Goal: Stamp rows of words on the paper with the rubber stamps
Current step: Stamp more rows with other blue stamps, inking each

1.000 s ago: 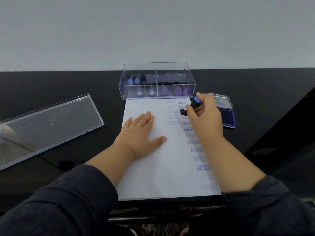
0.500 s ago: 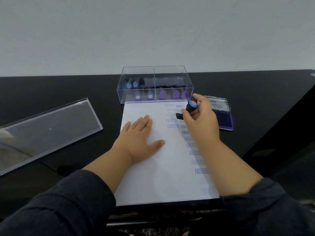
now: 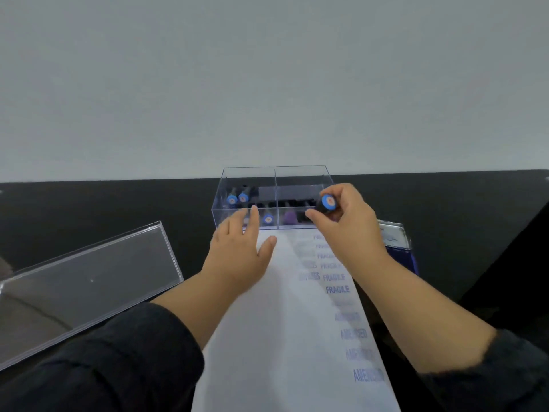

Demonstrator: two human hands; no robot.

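1. Stamping is on hold for a moment. It looks like the step now is swapping stamps, though I cannot be sure.

2. The right hand point(image 3: 349, 224) pinches 1 blue-topped stamp point(image 3: 326, 202) between thumb and fingers. It holds the stamp up at the near right side of the clear box point(image 3: 273, 197), above the far end of the paper point(image 3: 285, 337).

3. The left hand point(image 3: 237, 257) has its fingers straight and loose, holding nothing. Its fingertips reach the front wall of the box. Its palm is over the far left corner of the paper.

4. The next move, I think, is to set this stamp down in the box and pick another 1. That needs a careful drop into a free spot, so the other stamps do not tip. Or, if it is a fresh stamp, it needs ink from the ink pad point(image 3: 398, 248) first.

5. Counting time:
- 1 sheet of paper, with 2 columns of blue words. I can read FRAGILE. The lower words are blurry.
- 1 clear box with 4 parts.
- About 3 blue-topped stamps in the box, and at least 1 purple stamp point(image 3: 289, 217). Hands hide some, so there may be more.
- 1 clear lid point(image 3: 83, 281), lying to the left on the black table point(image 3: 89, 203).
- 1 ink pad, just to the right of the paper, half hidden by the right wrist.
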